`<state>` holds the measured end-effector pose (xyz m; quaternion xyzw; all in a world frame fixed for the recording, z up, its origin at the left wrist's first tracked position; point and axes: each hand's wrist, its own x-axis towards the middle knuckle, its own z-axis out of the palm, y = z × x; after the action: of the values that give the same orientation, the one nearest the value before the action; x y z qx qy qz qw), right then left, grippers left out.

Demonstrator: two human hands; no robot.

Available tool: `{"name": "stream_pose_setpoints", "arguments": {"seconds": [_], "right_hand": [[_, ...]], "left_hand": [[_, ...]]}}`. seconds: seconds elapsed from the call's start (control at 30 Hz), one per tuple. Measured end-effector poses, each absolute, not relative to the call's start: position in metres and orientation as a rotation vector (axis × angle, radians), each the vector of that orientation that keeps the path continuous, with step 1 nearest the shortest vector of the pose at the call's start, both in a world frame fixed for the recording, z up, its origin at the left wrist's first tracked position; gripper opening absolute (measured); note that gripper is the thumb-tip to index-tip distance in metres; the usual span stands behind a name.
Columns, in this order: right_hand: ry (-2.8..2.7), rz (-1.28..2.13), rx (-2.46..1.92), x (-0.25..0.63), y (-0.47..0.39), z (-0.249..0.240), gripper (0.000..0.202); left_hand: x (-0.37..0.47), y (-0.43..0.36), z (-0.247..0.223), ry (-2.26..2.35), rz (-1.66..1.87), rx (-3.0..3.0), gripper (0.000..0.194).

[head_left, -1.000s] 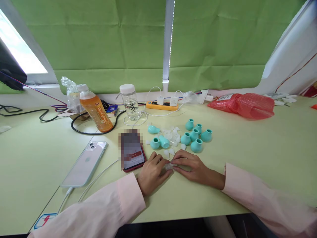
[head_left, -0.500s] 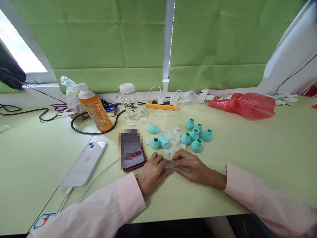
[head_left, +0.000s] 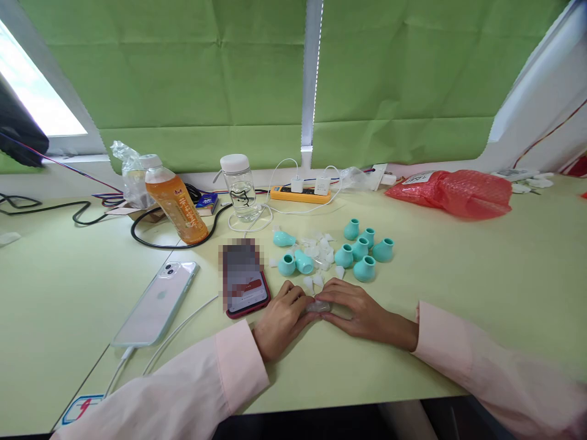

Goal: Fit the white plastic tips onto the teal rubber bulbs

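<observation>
Both hands meet low on the table over a small clear piece (head_left: 318, 306). My left hand (head_left: 285, 318) is closed on its left end, and my right hand (head_left: 351, 307) pinches it from the right. Behind the fingers lies a loose pile of translucent white pieces (head_left: 321, 252). Several turquoise pots (head_left: 364, 269) stand upright right of the pile. On its left side are three more, one upright (head_left: 287, 264) and two lying on their sides (head_left: 304, 261).
A red-cased phone (head_left: 247, 290) lies left of my left hand, and a pale phone (head_left: 158, 302) farther left. Behind stand an orange drink bottle (head_left: 178, 206), a clear bottle (head_left: 241, 192), a power strip (head_left: 300, 194) and a red bag (head_left: 458, 192).
My right hand's fingers have shifted slightly, and more of the clear piece shows between the hands. The left hand has barely moved.
</observation>
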<state>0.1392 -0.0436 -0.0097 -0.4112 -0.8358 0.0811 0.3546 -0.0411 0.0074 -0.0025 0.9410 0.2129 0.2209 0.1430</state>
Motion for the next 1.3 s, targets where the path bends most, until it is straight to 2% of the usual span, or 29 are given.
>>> {"name": "stream_pose_setpoints", "arguments": {"seconds": [0.1, 0.17, 0.33, 0.5, 0.63, 0.8, 0.93, 1.13, 1.3], "right_hand": [[-2.078, 0.178, -1.089, 0.139, -0.045, -0.008, 0.034], [-2.014, 0.191, -1.114, 0.138, -0.047, -0.006, 0.031], [-1.884, 0.267, -1.155, 0.134, -0.053, -0.004, 0.023], [-1.877, 0.305, -1.156, 0.133, -0.055, -0.008, 0.027], [-1.891, 0.301, -1.166, 0.133, -0.056, -0.012, 0.036], [-1.936, 0.253, -1.157, 0.134, -0.056, -0.014, 0.036], [-1.941, 0.246, -1.145, 0.134, -0.056, -0.012, 0.043], [-2.052, 0.234, -1.114, 0.134, -0.058, -0.001, 0.037], [-2.010, -0.064, -1.121, 0.143, -0.050, 0.004, 0.034]], "left_hand": [[-0.042, 0.008, -0.003, 0.596, 0.675, 2.688, 0.022], [-0.042, 0.007, -0.002, 0.600, 0.708, 2.651, 0.021], [-0.044, 0.003, -0.001, 0.608, 0.782, 2.561, 0.036], [-0.044, 0.003, 0.000, 0.498, 0.796, 2.540, 0.024], [-0.045, 0.003, -0.001, 0.445, 0.812, 2.553, 0.023], [-0.044, 0.002, -0.002, 0.453, 0.842, 2.589, 0.021], [-0.044, 0.001, -0.002, 0.478, 0.814, 2.600, 0.024], [-0.045, 0.001, -0.004, 0.533, 0.838, 2.620, 0.020], [-0.044, 0.000, -0.006, 0.623, 0.885, 2.607, 0.012]]}}
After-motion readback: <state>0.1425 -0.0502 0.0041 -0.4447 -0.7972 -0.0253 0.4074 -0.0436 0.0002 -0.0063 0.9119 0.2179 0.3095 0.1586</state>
